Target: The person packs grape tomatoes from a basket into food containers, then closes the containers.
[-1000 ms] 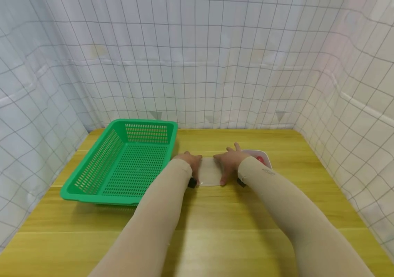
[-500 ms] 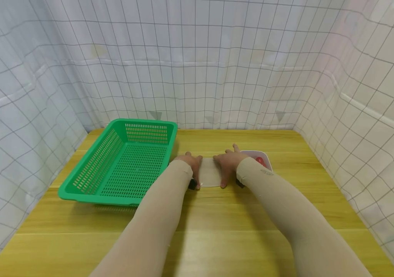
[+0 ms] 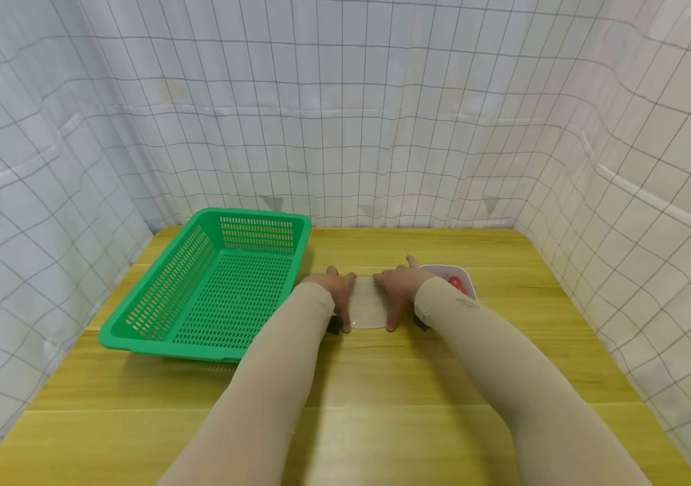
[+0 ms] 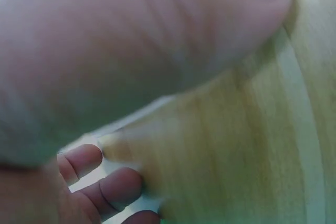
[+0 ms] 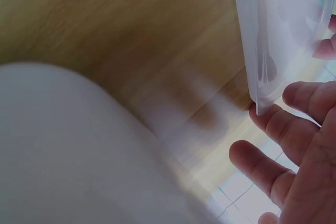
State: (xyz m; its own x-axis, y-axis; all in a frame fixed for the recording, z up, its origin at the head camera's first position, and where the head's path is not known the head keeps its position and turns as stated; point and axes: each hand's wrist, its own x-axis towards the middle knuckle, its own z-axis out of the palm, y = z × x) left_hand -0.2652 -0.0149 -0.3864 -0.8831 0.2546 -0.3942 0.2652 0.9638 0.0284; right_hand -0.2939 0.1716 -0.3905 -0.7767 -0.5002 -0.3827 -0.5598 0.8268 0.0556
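Observation:
A flat, translucent plastic lid (image 3: 368, 304) lies between my two hands in the middle of the table. My left hand (image 3: 335, 293) holds its left side, thumb at the near corner and fingers toward the far one. On the opposite side my right hand (image 3: 399, 290) grips it the same way, with the other fingers spread. In the right wrist view fingertips (image 5: 265, 116) meet the raised rim of the lid (image 5: 257, 51). A large thumb (image 4: 157, 35) covers much of the left wrist view.
Just right of my right hand is a white container (image 3: 473, 283), partly behind the sleeve, with a red round thing (image 3: 456, 282) inside. A big green slotted basket (image 3: 169, 349) stands at the left, close to my left forearm. Grid-patterned curtains (image 3: 351, 135) enclose the wooden table (image 3: 376, 418).
The green basket's near end has shifted slightly left. Both hands stay at the lid's sides, and the lid has come very slightly nearer.

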